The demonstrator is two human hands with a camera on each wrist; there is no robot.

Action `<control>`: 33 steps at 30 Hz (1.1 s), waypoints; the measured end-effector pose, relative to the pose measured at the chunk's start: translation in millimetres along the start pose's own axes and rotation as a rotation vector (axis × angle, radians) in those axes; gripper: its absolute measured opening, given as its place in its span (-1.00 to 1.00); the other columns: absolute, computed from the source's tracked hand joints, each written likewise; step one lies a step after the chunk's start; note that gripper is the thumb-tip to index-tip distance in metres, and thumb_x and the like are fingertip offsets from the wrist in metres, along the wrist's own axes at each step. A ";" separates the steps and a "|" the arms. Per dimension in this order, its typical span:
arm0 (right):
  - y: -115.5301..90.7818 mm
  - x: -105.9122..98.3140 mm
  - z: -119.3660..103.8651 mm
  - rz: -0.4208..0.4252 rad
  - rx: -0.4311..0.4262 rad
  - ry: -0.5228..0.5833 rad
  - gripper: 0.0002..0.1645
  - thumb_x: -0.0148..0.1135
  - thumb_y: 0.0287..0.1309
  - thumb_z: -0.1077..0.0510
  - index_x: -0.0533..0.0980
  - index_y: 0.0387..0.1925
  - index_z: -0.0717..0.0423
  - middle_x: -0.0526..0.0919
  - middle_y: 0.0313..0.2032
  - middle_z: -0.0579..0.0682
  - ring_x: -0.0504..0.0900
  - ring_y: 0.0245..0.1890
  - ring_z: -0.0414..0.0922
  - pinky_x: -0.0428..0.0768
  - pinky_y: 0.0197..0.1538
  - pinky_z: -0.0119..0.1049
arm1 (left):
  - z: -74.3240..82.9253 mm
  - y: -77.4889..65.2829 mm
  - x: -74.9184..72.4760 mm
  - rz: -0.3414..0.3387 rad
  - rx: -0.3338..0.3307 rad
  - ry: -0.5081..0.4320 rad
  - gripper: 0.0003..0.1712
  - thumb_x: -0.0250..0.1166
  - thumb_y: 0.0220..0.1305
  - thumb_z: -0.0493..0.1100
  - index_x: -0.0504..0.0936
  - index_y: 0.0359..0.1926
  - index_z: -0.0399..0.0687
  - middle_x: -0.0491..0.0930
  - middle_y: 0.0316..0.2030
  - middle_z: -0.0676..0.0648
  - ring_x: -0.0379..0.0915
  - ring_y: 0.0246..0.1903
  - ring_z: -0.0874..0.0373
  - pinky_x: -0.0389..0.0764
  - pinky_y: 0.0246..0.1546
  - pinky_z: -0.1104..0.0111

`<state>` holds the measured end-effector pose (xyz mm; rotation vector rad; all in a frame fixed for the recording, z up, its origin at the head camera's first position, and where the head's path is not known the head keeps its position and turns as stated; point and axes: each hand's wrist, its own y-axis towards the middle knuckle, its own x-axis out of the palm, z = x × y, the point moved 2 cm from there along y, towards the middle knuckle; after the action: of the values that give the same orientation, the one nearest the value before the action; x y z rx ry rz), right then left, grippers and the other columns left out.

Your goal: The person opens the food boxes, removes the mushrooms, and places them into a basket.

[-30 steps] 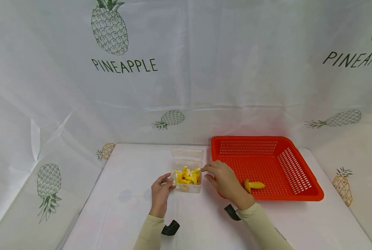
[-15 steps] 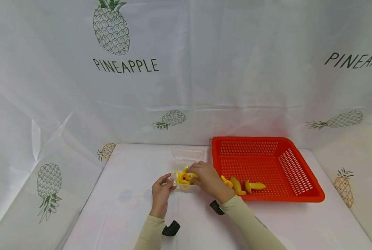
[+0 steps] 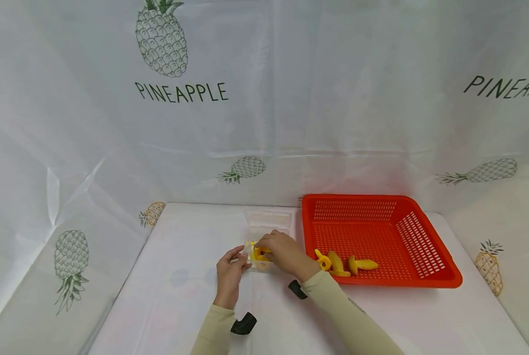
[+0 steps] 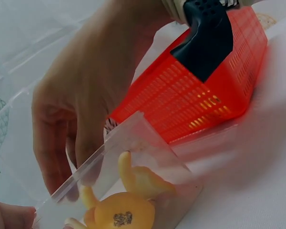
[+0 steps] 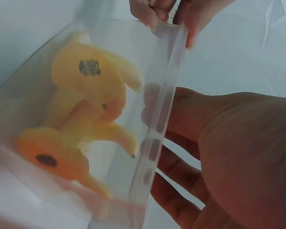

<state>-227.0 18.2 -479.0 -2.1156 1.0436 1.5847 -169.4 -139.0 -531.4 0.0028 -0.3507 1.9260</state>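
A clear plastic box (image 3: 280, 230) with its lid raised stands left of the red basket. Inside lie several yellow-orange mushroom-shaped pieces (image 5: 93, 76), some with a dark patch on them. My left hand (image 3: 228, 278) pinches the box's left side between thumb and fingers; its fingertips show at the corner in the right wrist view. From the right, my right hand (image 3: 286, 252) reaches over the box, fingertips dipping inside the rim. Seen through the wall in the right wrist view, these fingertips are close to the stem ends of the pieces, with none visible between them.
The red perforated basket (image 3: 424, 281) sits on the right of the white table, holding several more yellow pieces (image 3: 337, 265) near its front left corner. Black wrist camera mounts (image 3: 244, 324) hang by both sleeves. A white pineapple-print sheet (image 3: 291, 123) stands behind.
My right hand has moved left, from the box's right edge to over its inside. This uncovers more yellow pieces at the basket's front left. My left hand keeps its hold on the box.
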 end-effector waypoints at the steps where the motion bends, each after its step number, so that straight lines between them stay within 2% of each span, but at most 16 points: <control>1: 0.5 1.0 -0.4 -0.005 -0.006 0.005 -0.67 0.54 0.17 0.32 0.79 0.00 0.13 0.81 -0.04 -0.01 0.67 -0.04 -0.01 0.73 0.08 -0.18 | 0.4 -0.7 0.3 0.000 0.003 -0.005 -0.59 0.26 0.51 -0.37 0.55 0.28 -0.50 0.43 -0.18 -0.12 0.53 -0.31 0.16 0.76 -0.25 0.47; 4: 2.6 4.1 -1.4 -0.032 -0.007 0.005 -0.69 0.51 0.20 0.34 0.79 -0.01 0.14 0.81 -0.05 0.01 0.68 -0.04 -0.01 0.74 0.08 -0.19 | 0.6 -1.9 0.4 -0.003 0.007 -0.010 -0.59 0.26 0.51 -0.37 0.55 0.28 -0.51 0.44 -0.20 -0.11 0.54 -0.34 0.17 0.75 -0.26 0.48; 10: 7.0 7.1 -1.4 -0.094 0.071 0.008 -0.63 0.52 0.21 0.29 0.77 0.07 0.11 0.79 -0.01 0.03 0.66 -0.05 -0.04 0.73 0.11 -0.22 | -0.4 -1.8 -0.2 -0.012 0.010 -0.005 -0.60 0.25 0.51 -0.38 0.55 0.28 -0.51 0.45 -0.21 -0.11 0.56 -0.37 0.18 0.75 -0.26 0.49; 14: 9.6 9.2 -0.4 -0.079 0.088 -0.021 -0.64 0.53 0.22 0.26 0.77 0.06 0.10 0.79 -0.06 0.02 0.64 -0.12 -0.08 0.74 0.07 -0.26 | -0.6 -1.0 0.0 -0.006 0.012 -0.008 -0.60 0.25 0.50 -0.40 0.54 0.27 -0.52 0.45 -0.21 -0.11 0.55 -0.35 0.18 0.75 -0.26 0.49; 20: 11.2 11.1 -0.6 -0.035 0.094 -0.043 -0.82 0.56 0.19 0.25 0.81 -0.14 0.13 0.80 -0.22 0.00 0.58 -0.29 -0.12 0.73 -0.11 -0.32 | -0.5 -1.7 0.0 -0.005 0.005 -0.006 -0.58 0.26 0.51 -0.38 0.54 0.29 -0.51 0.45 -0.18 -0.11 0.54 -0.32 0.18 0.75 -0.25 0.48; 24: 10.5 12.6 -0.4 -0.023 0.115 -0.064 -0.86 0.54 0.22 0.25 0.82 -0.17 0.13 0.80 -0.23 0.00 0.57 -0.32 -0.13 0.72 -0.16 -0.32 | -0.6 -3.0 -0.3 -0.010 0.000 -0.005 -0.59 0.26 0.52 -0.37 0.54 0.29 -0.50 0.46 -0.19 -0.10 0.54 -0.33 0.18 0.75 -0.25 0.48; 33: 14.6 18.4 1.8 0.036 0.161 -0.156 -0.95 0.60 0.15 0.17 0.82 -0.33 0.00 0.75 -0.36 -0.06 0.50 -0.40 -0.14 0.58 -0.31 -0.37 | -1.0 -1.1 -0.8 -0.005 0.014 -0.010 -0.59 0.26 0.50 -0.38 0.54 0.28 -0.52 0.46 -0.20 -0.11 0.54 -0.36 0.19 0.74 -0.27 0.48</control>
<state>-236.1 2.4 -493.9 -1.8473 1.1208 1.5958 -167.9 -139.1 -532.2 0.0220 -0.3439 1.9240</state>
